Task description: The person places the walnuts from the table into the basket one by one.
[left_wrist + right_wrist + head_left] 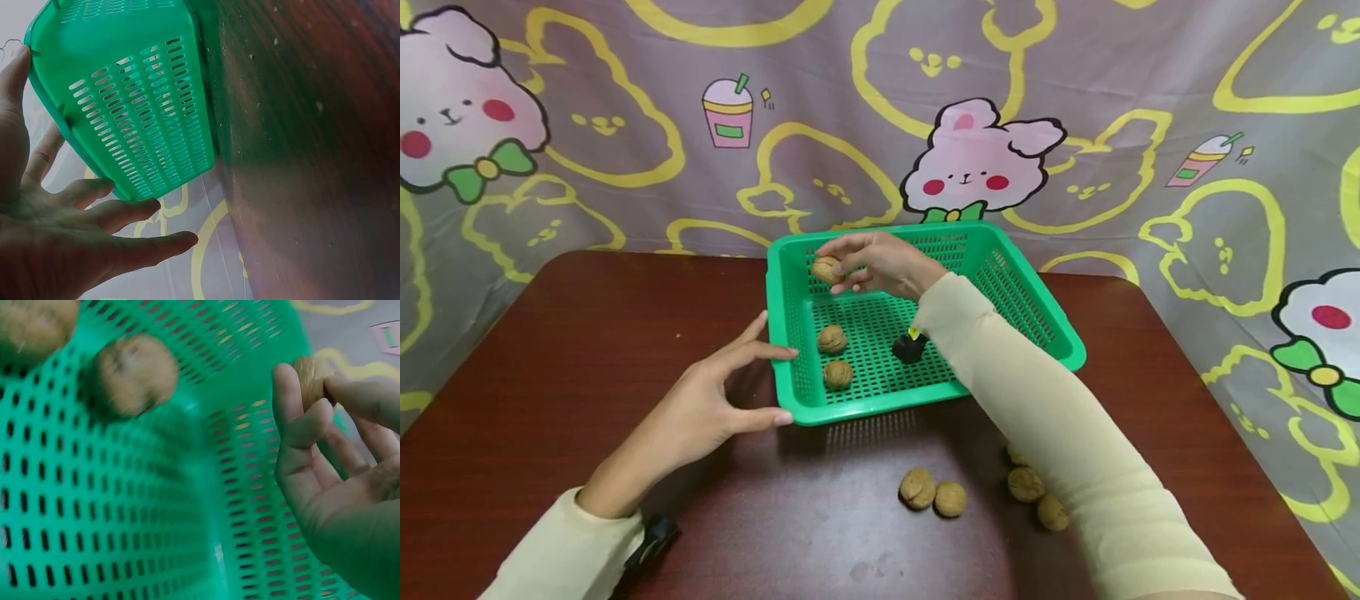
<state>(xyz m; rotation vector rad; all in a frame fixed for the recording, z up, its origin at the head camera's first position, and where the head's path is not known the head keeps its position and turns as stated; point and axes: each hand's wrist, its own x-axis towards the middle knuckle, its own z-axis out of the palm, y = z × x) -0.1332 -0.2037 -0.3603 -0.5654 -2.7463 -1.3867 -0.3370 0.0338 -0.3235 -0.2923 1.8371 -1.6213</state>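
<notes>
Here the walnut sits pinched in the right hand fingertips, above the green basket's far left corner. Lower it before letting go, clear of the two nuts inside. The left hand, fingers straight, steadies the basket's near corner.

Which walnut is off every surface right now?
The walnut pinched in the right hand above the basket; all others lie in the basket or on the table.

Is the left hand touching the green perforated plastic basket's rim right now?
Touching. In the head view the left hand has thumb and forefinger against the near-left corner rim of the green perforated plastic basket.
</notes>
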